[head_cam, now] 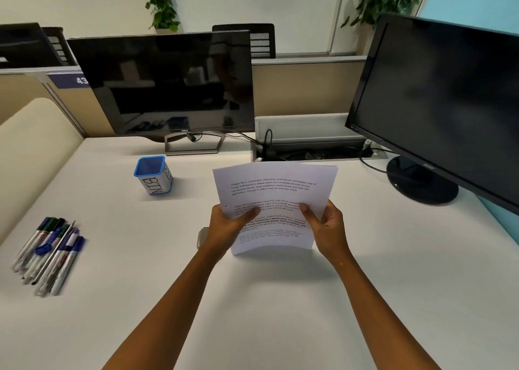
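Observation:
A few white printed sheets of paper (276,189) stand held up above the white desk (252,299), near its middle, slightly bowed at the bottom. My left hand (229,226) grips their left edge, thumb lying across the printed text. My right hand (327,225) grips the right edge, thumb on the front and fingers behind. A small pale object (202,237) lies on the desk just behind my left wrist, mostly hidden.
A blue mesh cup labelled BIN (154,175) stands left of the paper. A pile of marker pens (50,253) lies at the left. Two dark monitors (165,85) (441,108) stand at the back and right, with an open cable tray (314,150) between them.

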A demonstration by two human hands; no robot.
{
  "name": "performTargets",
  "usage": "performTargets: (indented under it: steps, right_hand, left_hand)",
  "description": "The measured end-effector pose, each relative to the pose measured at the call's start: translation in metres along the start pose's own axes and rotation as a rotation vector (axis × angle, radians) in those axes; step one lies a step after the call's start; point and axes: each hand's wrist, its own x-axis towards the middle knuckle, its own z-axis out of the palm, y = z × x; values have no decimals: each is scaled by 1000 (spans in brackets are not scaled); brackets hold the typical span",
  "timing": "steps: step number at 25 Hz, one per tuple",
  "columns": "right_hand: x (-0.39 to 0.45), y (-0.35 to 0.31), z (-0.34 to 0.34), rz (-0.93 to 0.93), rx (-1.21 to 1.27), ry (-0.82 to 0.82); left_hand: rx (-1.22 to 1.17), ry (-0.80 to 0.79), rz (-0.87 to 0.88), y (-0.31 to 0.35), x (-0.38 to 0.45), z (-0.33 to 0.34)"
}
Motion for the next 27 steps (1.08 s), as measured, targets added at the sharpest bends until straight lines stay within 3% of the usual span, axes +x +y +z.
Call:
performTargets:
  steps: [13,17,20,23,27]
  right_hand:
    - [-5,34,-9,30,-78,-36]
    - [-10,49,-18,126,28,207]
    - [-12,49,-4,276,215,136]
    - [-12,49,16,285,361,26]
    - [-8,50,20,226,243,149]
  left_hand:
    - [-55,87,-35,-18,-3,2]
    - [-307,181,-13,-11,2,4]
    - [-570,188,-100,-10,1,17]
    - [-669,219,-237,-18,-3,34]
    - [-709,222,-315,-28,-3,33]
